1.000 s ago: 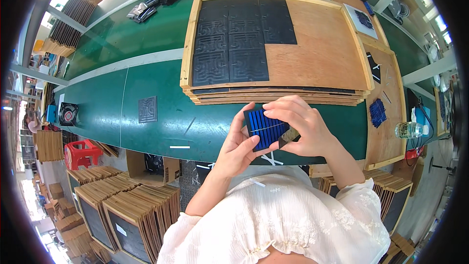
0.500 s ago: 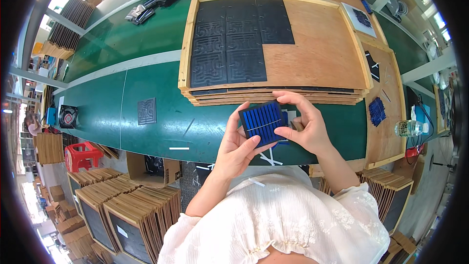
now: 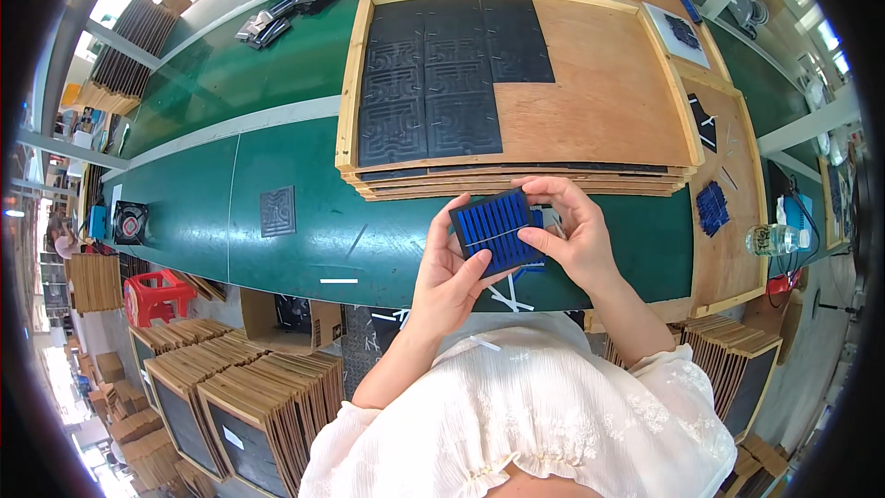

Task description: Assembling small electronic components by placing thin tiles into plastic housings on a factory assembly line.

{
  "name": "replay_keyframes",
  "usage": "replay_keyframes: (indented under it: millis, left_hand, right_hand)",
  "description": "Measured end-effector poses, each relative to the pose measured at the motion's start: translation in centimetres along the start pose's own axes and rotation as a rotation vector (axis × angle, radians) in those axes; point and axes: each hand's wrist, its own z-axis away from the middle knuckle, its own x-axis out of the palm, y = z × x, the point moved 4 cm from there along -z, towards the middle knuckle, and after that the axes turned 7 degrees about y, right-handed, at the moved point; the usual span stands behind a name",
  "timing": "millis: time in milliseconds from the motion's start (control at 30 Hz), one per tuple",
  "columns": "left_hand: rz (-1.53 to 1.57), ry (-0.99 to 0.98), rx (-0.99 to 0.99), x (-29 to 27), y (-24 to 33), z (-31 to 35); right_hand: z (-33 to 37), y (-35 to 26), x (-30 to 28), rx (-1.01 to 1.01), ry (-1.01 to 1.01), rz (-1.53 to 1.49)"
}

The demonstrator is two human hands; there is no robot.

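With left hand point(image 3: 448, 279) & right hand point(image 3: 584, 238) we're pinching the flat, square, blue-striped, black-edged panel point(image 3: 499, 224) nearside of the shallow pale-wood tray point(image 3: 599, 120); prob. light, stiff, maybe brittle: grip edges.

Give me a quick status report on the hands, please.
Left hand and right hand both on blue-striped panel. Panel held over green table. White strips close by.

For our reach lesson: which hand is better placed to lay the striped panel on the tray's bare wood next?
Probably the right hand: it sits nearer the bare wood. The left hand is farther; both grip the striped panel.
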Motion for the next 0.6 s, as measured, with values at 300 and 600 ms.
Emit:
replay_keyframes:
  millis: [300,600]
  left_hand:
    - [-0.013,0.011,0.006,0.06,-0.07,0.02]
    - [0.026,0.027,-0.004,0.11,-0.16,0.22]
  right_hand:
    - [0.01,0.08,0.01,0.003,0.009,0.003]
    - [0.15,-0.24,0.5,-0.005,0.005,0.031]
